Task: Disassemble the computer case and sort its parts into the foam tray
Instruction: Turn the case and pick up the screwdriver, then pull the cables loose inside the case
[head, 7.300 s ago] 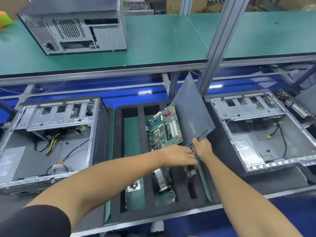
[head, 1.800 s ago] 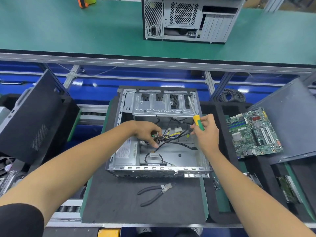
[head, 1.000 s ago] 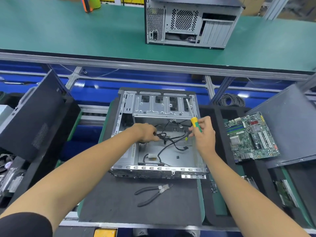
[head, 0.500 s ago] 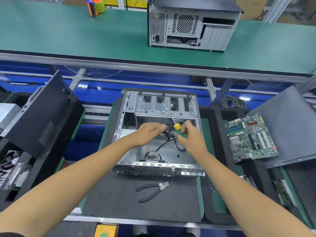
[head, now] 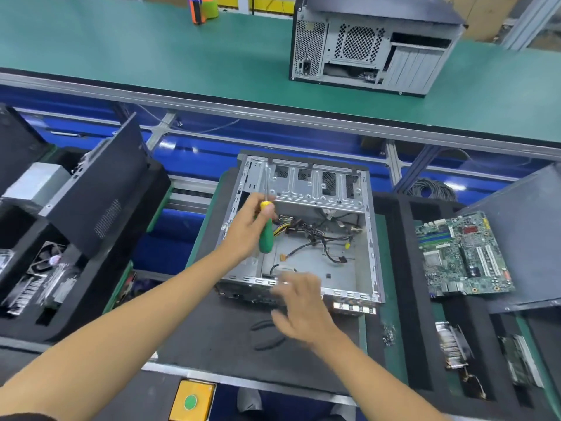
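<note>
One opened computer case (head: 306, 235), loose cables (head: 318, 235) inside.

Head camera looks steeply down, close over bench (head: 127, 56).

Open computer case (head: 315, 238) at frame centre, both hands over it

The left hand (head: 249, 229) grips a green-and-yellow screwdriver (head: 266, 229), shaft pointing toward the frame's top; the blurred right hand (head: 303, 308) hovers with fingers spread above the case's near edge. A motherboard (head: 464, 256) lies at the right on the foam tray (head: 422, 329).

Bare forearms, bare hands (head: 247, 229); dark sleeve edge at left upper arm.
</note>
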`<state>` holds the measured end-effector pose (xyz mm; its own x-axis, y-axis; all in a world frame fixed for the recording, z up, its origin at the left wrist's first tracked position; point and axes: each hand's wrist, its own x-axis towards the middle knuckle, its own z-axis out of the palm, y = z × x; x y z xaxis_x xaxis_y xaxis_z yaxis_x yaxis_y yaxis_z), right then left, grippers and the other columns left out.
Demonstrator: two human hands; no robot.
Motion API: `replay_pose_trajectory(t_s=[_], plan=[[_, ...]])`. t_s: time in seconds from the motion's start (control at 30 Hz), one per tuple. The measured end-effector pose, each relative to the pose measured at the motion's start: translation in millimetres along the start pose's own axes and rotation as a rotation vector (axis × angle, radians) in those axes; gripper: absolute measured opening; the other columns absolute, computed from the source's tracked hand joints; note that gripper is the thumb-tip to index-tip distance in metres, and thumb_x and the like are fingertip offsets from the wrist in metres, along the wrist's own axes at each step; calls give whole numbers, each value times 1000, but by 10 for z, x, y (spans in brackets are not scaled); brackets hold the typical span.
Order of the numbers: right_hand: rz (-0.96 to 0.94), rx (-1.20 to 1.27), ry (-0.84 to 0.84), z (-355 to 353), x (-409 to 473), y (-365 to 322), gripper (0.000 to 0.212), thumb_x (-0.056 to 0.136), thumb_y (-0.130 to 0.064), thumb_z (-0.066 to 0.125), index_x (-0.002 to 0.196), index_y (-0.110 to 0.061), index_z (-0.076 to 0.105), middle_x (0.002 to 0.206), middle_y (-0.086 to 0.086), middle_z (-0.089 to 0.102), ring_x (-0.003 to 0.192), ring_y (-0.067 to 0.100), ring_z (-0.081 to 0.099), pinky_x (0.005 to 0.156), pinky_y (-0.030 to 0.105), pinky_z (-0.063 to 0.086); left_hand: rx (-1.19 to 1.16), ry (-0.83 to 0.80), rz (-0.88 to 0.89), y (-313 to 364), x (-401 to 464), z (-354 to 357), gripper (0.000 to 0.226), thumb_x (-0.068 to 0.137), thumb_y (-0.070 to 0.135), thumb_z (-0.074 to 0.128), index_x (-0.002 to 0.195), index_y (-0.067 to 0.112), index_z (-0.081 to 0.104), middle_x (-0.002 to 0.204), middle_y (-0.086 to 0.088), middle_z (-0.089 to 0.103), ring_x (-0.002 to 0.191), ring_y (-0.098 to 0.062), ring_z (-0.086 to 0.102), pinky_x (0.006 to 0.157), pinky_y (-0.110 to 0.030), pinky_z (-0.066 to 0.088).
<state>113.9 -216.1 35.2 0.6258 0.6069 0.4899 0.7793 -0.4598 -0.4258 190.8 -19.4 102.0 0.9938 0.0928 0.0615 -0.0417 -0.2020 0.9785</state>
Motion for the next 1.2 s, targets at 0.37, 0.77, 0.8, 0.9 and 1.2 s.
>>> replay_pose_trajectory(t_s=[0.37,0.77,0.8,0.9,1.2], plan=[[30,-443,-898,438,-531,128,77,92,-13,53,160,-8,17,150,20,35,134,39,39,114,50,32,888,-233,697,-378,-981,-398,16,102,35,61,111,22,63,99,4,66,85,-17,55,69,-31,49],[-123,-430,-821,291,-440,152,69,76,-33,63,138,-5,51,121,12,57,101,31,59,77,41,55,973,-279,462,-1435,-1507,-581,16,102,33,58,111,26,69,117,12,66,103,-21,63,92,-19,48],[-157,-417,-795,258,-433,156,77,72,-37,63,140,-4,50,120,11,59,100,29,60,74,39,57,1010,-272,405,-1461,-1492,-569,20,102,37,54,114,28,68,120,11,65,108,-19,62,94,-19,47],[-217,-355,-708,154,-356,125,90,63,-42,65,142,-5,44,113,7,59,92,24,61,67,35,56,1118,-401,360,-1513,-1433,-537,22,95,33,66,116,26,64,126,0,61,108,-18,56,91,-27,48],[327,239,-384,-54,142,-299,55,69,-34,57,116,-40,28,79,-12,54,60,21,57,55,42,47,922,-213,732,-1361,-1457,-531,24,101,39,60,118,22,65,114,-3,59,98,-21,57,91,-33,45]])
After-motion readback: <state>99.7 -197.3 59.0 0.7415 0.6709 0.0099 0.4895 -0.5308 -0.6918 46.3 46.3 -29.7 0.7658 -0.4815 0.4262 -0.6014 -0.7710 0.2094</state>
